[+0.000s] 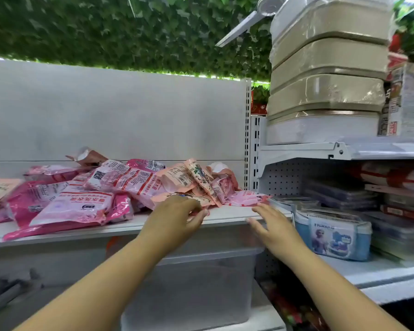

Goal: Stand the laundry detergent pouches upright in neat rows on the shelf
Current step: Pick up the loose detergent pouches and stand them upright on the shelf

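Nearest to me, the left hand (175, 216) lay at the front edge of the shelf (230, 215), its fingers curled on the lower edge of a peach pouch (187, 199); I could not tell if it really gripped it. The right hand (273, 225) was open beside it, fingers spread, holding nothing, close to the pale pink pouch (245, 198). I judged that the work was only at its start: picking the first pouch. The next move called for lifting one pouch free and setting it on its base. Farther back, the detergent pouches (101, 187) lay flat in a mixed heap, pink and peach, soft and wrinkled, none upright, against the white back panel (117, 111).
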Motion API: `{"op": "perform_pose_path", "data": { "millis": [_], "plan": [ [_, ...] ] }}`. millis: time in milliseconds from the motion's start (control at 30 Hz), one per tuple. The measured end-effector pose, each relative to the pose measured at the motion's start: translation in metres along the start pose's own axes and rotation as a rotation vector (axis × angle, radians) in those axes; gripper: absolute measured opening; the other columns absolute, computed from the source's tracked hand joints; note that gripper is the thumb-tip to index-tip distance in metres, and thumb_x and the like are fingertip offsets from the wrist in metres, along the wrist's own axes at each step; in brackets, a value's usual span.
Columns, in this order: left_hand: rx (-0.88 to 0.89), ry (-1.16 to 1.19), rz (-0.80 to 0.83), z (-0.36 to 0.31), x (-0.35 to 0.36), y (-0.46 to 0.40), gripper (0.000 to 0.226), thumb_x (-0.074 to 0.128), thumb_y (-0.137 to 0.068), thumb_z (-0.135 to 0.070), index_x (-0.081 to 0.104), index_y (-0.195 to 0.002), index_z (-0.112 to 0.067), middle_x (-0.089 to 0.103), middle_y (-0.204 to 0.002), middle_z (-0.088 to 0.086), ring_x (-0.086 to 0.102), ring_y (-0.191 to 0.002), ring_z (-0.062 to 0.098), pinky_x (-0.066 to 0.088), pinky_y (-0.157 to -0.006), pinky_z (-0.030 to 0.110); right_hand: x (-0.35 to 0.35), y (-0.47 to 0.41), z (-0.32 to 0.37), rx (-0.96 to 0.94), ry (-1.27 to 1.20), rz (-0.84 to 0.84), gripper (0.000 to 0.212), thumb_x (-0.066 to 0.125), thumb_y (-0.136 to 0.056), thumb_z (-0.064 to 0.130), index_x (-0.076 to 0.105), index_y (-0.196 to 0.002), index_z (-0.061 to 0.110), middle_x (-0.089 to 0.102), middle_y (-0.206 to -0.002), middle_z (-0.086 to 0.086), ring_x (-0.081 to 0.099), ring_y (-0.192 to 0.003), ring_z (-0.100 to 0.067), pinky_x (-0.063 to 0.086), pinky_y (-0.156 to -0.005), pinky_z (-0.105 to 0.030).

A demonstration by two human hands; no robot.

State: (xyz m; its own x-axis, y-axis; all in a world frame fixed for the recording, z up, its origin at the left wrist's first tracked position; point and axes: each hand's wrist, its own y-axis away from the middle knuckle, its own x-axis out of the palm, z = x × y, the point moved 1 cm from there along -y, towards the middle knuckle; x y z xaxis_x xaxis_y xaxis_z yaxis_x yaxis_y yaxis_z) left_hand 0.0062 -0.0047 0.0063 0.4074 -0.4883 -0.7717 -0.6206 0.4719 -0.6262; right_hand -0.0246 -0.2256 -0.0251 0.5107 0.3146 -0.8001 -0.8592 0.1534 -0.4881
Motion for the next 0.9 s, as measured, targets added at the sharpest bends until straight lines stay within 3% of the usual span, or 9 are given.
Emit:
{"op": "perform_pose_path", "data": {
  "millis": [200,333,400,467,600,733,800,867,900],
  "plan": [
    [0.071,-0.225,0.007,0.017,0.037,-0.026,0.074,0.011,-0.075,-0.061,0.058,-0.119,-0.025,0.055,-0.13,-0.003,0.042,-0.128,0.018,0.03,-0.102,0.033,0.03,-0.019,-0.02,0.019,0.201,0.05,0.072,0.005,-0.087,0.064,0.022,-0.145,0.025,0.017,-0.154,0.008,0.006,-0.143,-0.01,-0.006,-0.114,-0.037],
    [0.003,-0.408,-0.005,0.038,0.063,-0.032,0.061,0.017,-0.09,-0.055,0.072,-0.091,-0.029,0.072,-0.098,-0.002,0.068,-0.094,0.02,0.03,-0.088,0.032,0.038,-0.025,-0.035,-0.07,0.146,-0.124,0.11,-0.018,-0.059,0.08,0.044,-0.133,0.027,0.044,-0.138,0.012,0.03,-0.133,-0.009,0.0,-0.113,-0.032],
    [-0.006,-0.413,-0.052,0.041,0.068,-0.032,0.067,0.011,-0.094,-0.052,0.073,-0.087,-0.029,0.073,-0.093,-0.002,0.069,-0.087,0.019,0.029,-0.082,0.032,0.037,-0.027,-0.037,-0.153,0.063,-0.219,0.085,-0.006,-0.07,0.075,0.061,-0.1,0.032,0.061,-0.107,0.011,0.048,-0.114,-0.016,0.026,-0.1,-0.032],
    [0.01,-0.431,-0.058,0.042,0.068,-0.035,0.072,0.007,-0.094,-0.052,0.074,-0.088,-0.026,0.073,-0.094,0.001,0.069,-0.088,0.022,0.03,-0.081,0.034,0.027,-0.044,-0.039,-0.147,0.062,-0.228,0.064,0.002,-0.076,0.066,0.053,-0.065,0.029,0.053,-0.073,0.013,0.05,-0.085,-0.018,0.031,-0.072,-0.03],
    [0.038,-0.461,-0.107,0.04,0.073,-0.037,0.072,0.009,-0.095,-0.05,0.075,-0.088,-0.022,0.073,-0.095,0.004,0.069,-0.089,0.025,0.031,-0.081,0.034,0.001,-0.089,-0.038,-0.16,0.076,-0.245,0.069,0.025,-0.094,0.053,0.064,-0.072,0.002,0.06,-0.071,-0.011,0.051,-0.072,-0.025,0.033,-0.06,-0.035],
    [0.067,-0.475,-0.18,0.043,0.075,-0.038,0.067,0.015,-0.096,-0.047,0.076,-0.087,-0.022,0.073,-0.095,0.005,0.069,-0.088,0.025,0.033,-0.081,0.034,-0.012,-0.137,-0.026,-0.114,0.069,-0.161,0.055,0.034,-0.093,0.051,0.046,-0.057,0.011,0.048,-0.06,-0.004,0.045,-0.059,-0.021,0.026,-0.047,-0.028],
    [0.069,-0.489,-0.185,0.043,0.074,-0.038,0.064,0.017,-0.096,-0.046,0.076,-0.087,-0.022,0.073,-0.095,0.004,0.069,-0.088,0.025,0.033,-0.081,0.034,-0.01,-0.163,-0.018,-0.077,0.03,-0.063,0.051,0.034,-0.09,0.058,0.05,-0.066,0.016,0.053,-0.069,-0.001,0.05,-0.071,-0.021,0.031,-0.052,-0.026],
    [0.087,-0.501,-0.207,0.043,0.074,-0.037,0.061,0.019,-0.096,-0.045,0.076,-0.088,-0.022,0.073,-0.095,0.004,0.069,-0.088,0.024,0.034,-0.081,0.033,-0.002,-0.189,-0.016,-0.012,-0.131,0.049,0.056,0.038,-0.087,0.063,0.058,-0.107,0.015,0.06,-0.11,-0.004,0.053,-0.105,-0.025,0.042,-0.077,-0.03],
    [0.098,-0.508,-0.228,0.043,0.075,-0.037,0.06,0.02,-0.096,-0.045,0.075,-0.088,-0.022,0.073,-0.095,0.004,0.069,-0.088,0.024,0.034,-0.081,0.033,0.003,-0.2,-0.015,0.012,-0.207,0.116,0.067,0.039,-0.085,0.065,0.047,-0.129,0.015,0.05,-0.133,-0.005,0.045,-0.122,-0.026,0.039,-0.093,-0.036]
  ]
}}
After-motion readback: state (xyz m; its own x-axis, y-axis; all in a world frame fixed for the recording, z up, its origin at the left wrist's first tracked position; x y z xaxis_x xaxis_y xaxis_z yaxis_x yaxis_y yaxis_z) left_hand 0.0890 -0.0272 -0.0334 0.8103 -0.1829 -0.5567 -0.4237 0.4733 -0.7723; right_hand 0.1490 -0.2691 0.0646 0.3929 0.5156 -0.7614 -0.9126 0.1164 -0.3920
